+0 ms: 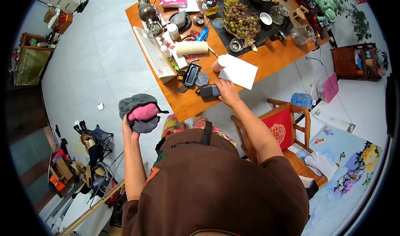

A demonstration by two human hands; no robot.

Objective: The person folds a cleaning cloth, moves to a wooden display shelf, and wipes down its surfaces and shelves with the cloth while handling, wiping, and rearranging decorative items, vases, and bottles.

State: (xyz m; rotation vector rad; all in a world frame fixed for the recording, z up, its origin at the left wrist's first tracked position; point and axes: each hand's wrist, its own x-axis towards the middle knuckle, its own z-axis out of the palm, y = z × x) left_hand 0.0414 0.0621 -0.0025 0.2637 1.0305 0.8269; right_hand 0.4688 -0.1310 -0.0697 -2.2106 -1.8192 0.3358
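My left hand (132,130) is closed on the edge of a soft grey cloth item with a pink inside (143,112), which looks like a cap. It is held up over the floor, left of the table corner. My right hand (227,93) grips the right end of a small dark grey case (209,91) near the table's front edge; part of its fingers is hidden. Just beyond the case are an open black box (191,73) and a round grey disc (202,78). A pale pink cylinder (219,63) stands by a white sheet of paper (242,71).
The wooden table (183,107) carries a bowl of grapes (241,21), a cream roll (191,48), jars and a desk calendar (152,55). Close on my right is a wooden chair (275,130) with a red back. A folding stool (100,140) and clutter stand at left.
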